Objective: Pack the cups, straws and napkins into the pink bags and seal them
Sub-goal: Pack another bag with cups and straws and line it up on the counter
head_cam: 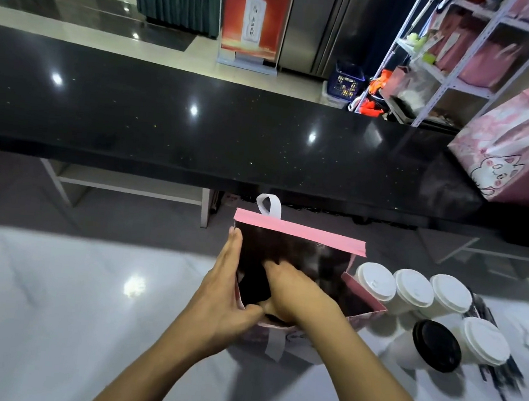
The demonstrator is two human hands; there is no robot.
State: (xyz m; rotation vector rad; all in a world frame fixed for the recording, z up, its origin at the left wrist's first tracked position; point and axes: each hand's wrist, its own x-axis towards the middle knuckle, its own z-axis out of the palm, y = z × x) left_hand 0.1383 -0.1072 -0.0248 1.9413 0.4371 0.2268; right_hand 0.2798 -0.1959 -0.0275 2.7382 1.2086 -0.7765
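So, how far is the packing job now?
Looks done: one pink bag stands closed on the black counter. In hand: left hand holds the open bag; right hand reaches inside. Left: five cups beside it, then sealing.

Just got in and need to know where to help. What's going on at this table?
A person is packing an open pink bag on the white table. The left hand holds its near-left rim open, and the right hand reaches inside. Five lidded cups wait beside it, four with white lids and one black. A second pink bag stands on the black counter.
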